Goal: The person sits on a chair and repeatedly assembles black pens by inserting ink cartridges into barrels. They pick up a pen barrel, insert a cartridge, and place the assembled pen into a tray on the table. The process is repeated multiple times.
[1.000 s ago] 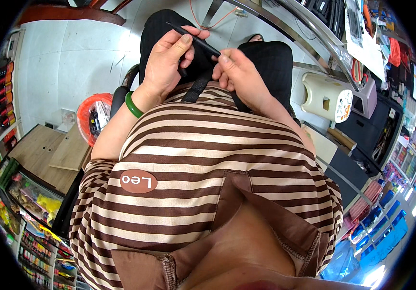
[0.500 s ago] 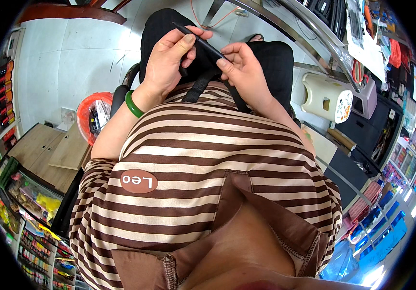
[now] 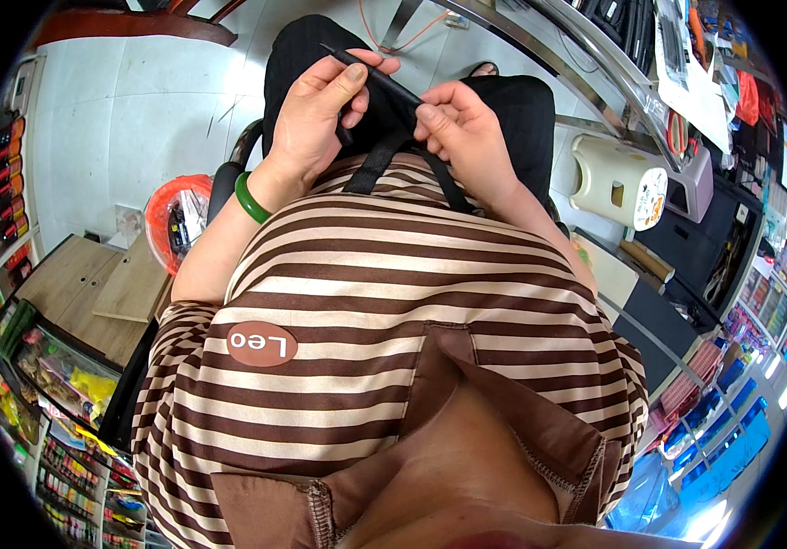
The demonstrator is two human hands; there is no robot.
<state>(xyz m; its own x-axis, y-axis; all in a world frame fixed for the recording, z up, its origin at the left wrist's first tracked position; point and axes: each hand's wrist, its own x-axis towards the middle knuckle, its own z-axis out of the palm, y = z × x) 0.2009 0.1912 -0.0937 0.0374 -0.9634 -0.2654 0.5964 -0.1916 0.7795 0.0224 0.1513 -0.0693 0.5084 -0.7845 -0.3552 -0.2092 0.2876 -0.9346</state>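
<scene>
Black thin rod (image 3: 370,71) sits pinched in both hands above the lap. Left hand (image 3: 315,114) is curled shut around its upper part, thumb on top; right hand (image 3: 462,128) closed w/ fingertips on its lower end. Work looks mid-way, prob. fitting not finished; black strap (image 3: 377,160) hangs just under the hands.

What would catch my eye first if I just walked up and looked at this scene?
Probably the brown-and-cream striped shirt that fills the middle. Above it, the left hand and right hand together hold a thin black strip over the lap, with a green bangle on the left wrist. An orange bin stands at the left.
</scene>
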